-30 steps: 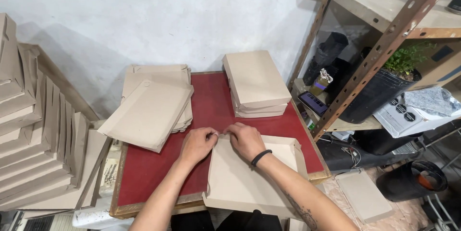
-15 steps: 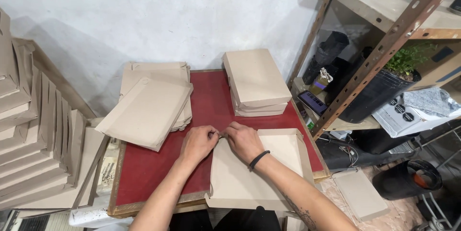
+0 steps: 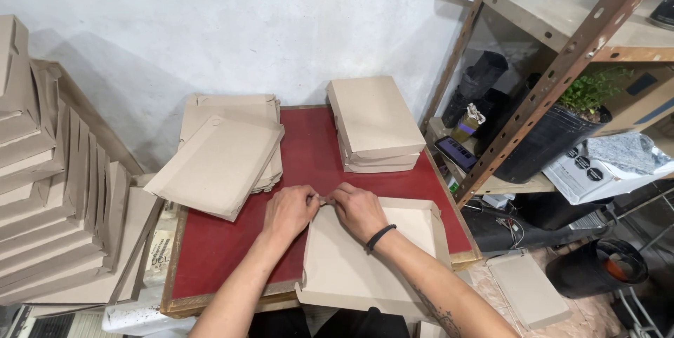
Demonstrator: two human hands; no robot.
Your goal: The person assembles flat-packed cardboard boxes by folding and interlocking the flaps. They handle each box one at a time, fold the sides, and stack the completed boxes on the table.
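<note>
A half-folded brown cardboard box lies on the red table top close to me, its right side wall raised. My left hand and my right hand meet at the box's far edge, fingers pinched on a small cardboard flap between them. A black band circles my right wrist. A pile of flat unfolded box blanks lies at the table's back left. A stack of finished closed boxes stands at the back right.
Many finished boxes are stacked and leaning at the left. A metal shelf rack stands at the right with a potted plant, black bags and papers. Another flat box and a black bucket are on the floor.
Both hands stay at the box's far edge, working the flap. The box has shifted slightly; otherwise the scene is the same.
</note>
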